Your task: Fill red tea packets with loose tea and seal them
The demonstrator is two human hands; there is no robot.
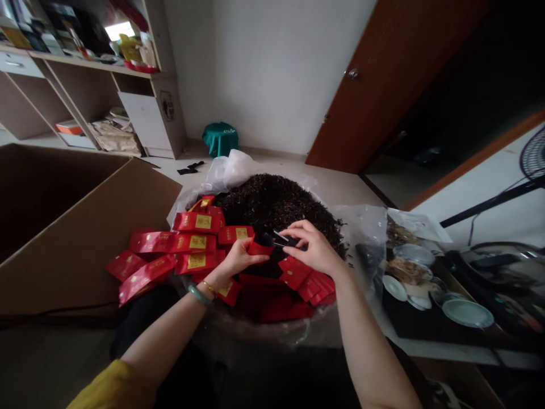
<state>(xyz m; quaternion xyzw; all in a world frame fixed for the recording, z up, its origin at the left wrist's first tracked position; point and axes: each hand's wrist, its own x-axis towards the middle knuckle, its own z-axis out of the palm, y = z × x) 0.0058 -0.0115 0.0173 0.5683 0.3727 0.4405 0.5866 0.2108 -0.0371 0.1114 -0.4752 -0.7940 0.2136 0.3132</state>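
A small red pouch (260,245) is gripped in my left hand (239,258), its dark mouth facing right. My right hand (314,245) is closed around a small dark tool with thin shiny edges (279,240), whose exact kind I cannot make out. The tool's tip is at the mouth of the pouch. Behind both hands rises a big heap of dark, twisted dried tea leaves (276,199) in a clear plastic bag (230,167). Red packets with gold labels (198,243) are piled left of my left hand. Flat red pouches (304,278) lie under my right hand.
A large open cardboard box (93,227) stands at the left. On the right, a dark tea table (409,318) carries a lidded bowl and pale dishes (467,312). A green covered stool or bin (220,139) is by the wall. A fan (534,156) stands far right.
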